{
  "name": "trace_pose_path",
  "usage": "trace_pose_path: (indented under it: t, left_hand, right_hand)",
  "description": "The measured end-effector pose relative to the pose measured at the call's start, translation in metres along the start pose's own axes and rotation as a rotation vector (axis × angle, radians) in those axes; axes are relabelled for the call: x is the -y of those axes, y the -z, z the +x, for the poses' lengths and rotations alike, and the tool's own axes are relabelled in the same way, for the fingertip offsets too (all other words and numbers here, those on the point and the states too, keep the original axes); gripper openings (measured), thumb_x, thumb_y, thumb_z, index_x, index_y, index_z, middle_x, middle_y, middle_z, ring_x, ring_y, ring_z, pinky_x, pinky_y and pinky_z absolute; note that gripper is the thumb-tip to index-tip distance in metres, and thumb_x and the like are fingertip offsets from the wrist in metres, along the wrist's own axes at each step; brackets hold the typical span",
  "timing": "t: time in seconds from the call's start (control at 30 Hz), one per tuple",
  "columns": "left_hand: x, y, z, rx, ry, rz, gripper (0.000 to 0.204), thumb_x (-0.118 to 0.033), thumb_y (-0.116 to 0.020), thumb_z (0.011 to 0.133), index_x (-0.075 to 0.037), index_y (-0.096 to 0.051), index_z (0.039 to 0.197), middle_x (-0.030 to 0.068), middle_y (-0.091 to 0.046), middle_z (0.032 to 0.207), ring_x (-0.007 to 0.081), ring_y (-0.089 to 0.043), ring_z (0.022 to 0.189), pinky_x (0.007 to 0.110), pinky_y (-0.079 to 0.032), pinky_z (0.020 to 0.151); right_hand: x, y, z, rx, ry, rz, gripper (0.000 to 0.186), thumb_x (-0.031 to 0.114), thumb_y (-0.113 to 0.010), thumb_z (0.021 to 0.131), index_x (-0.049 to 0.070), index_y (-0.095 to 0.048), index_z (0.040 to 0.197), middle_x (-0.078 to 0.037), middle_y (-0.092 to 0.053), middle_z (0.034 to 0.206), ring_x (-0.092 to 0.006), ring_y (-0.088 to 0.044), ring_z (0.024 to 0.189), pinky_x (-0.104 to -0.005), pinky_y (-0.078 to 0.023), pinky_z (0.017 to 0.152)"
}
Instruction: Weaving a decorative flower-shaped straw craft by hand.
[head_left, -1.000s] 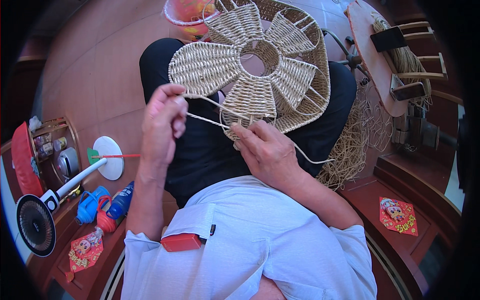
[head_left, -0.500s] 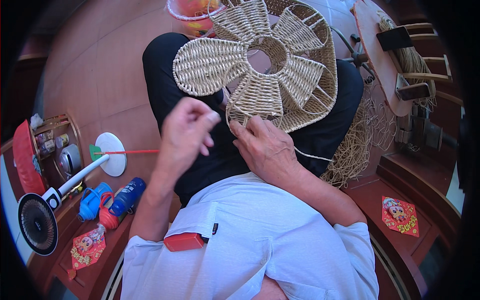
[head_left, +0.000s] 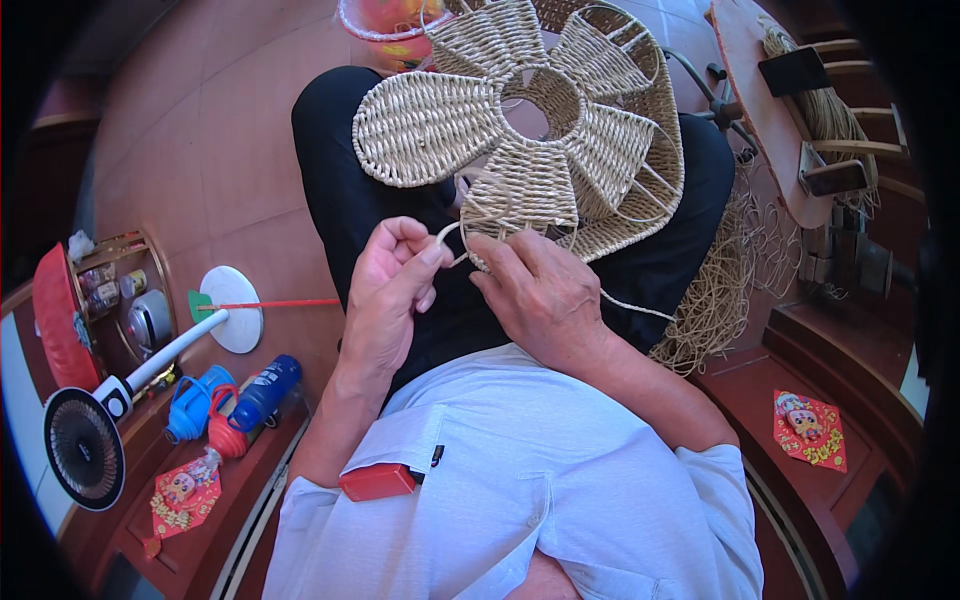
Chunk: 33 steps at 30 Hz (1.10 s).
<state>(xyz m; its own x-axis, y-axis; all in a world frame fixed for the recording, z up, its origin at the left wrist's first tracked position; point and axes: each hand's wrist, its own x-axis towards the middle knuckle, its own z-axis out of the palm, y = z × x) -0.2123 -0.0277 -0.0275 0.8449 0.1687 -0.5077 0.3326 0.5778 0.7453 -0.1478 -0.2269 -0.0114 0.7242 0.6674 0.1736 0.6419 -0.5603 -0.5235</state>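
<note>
A flower-shaped straw weaving [head_left: 428,132] with several petals around a ring-like centre rests on my lap. One petal is rounded off; others end in bare ribs and loose strands, and a curved woven rim backs the right side. Between thumb and fingertips my left hand [head_left: 393,285] pinches a pale straw cord [head_left: 447,233], which bends toward the nearest petal [head_left: 520,190]. My right hand [head_left: 545,290] grips that petal's lower edge, its fingertips partly hiding the ribs. From beneath the right hand another length of cord [head_left: 640,307] trails off to the right.
A heap of loose straw cord [head_left: 715,290] lies right of my leg. Beyond it stands a wooden stool-like piece with a phone [head_left: 838,179] and a dark tablet-like device [head_left: 793,75]. At left are a fan [head_left: 84,448], a blue bottle [head_left: 265,392] and a round tray [head_left: 125,350].
My left hand has come closer to the petal and now pinches the cord, where before it hung apart and blurred. The right hand keeps its place on the petal edge.
</note>
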Motion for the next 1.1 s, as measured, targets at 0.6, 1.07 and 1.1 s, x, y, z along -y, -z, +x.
trace_pose_path:
  t: [0.6, 1.07, 1.1]
  left_hand:
    - [-0.206, 0.369, 0.031, -1.03, -0.557, 1.479, 0.039, -0.029, -0.071, 0.108, 0.0, -0.072, 0.134, 0.0123, -0.077, 0.121, 0.0235, -0.072, 0.114, 0.036, -0.054, 0.105]
    - [-0.073, 0.061, 0.018, -0.121, -0.59, 1.459, 0.009, -0.011, -0.068, 0.104, -0.004, -0.074, 0.105, 0.0159, -0.073, 0.099, 0.0345, -0.074, 0.091, 0.044, -0.057, 0.081]
    - [-0.096, 0.078, 0.02, -0.251, -0.74, 1.665, 0.007, -0.01, -0.068, 0.106, -0.005, -0.072, 0.108, 0.0134, -0.073, 0.094, 0.0293, -0.072, 0.083, 0.041, -0.056, 0.075]
  right_hand:
    - [-0.016, -0.03, 0.007, -0.221, 0.047, 0.088, 0.014, 0.014, -0.077, 0.091, 0.01, -0.064, 0.088, -0.005, -0.053, 0.086, -0.0227, -0.064, 0.077, -0.0393, -0.05, 0.068]
    - [-0.011, -0.023, 0.01, -0.254, -0.026, 0.147, 0.015, 0.014, -0.079, 0.092, 0.008, -0.065, 0.09, -0.008, -0.055, 0.087, -0.027, -0.064, 0.077, -0.0413, -0.052, 0.069]
    - [-0.011, -0.024, 0.01, -0.245, -0.051, 0.124, 0.014, 0.013, -0.078, 0.092, 0.008, -0.065, 0.092, -0.008, -0.056, 0.088, -0.0274, -0.065, 0.078, -0.0416, -0.052, 0.07]
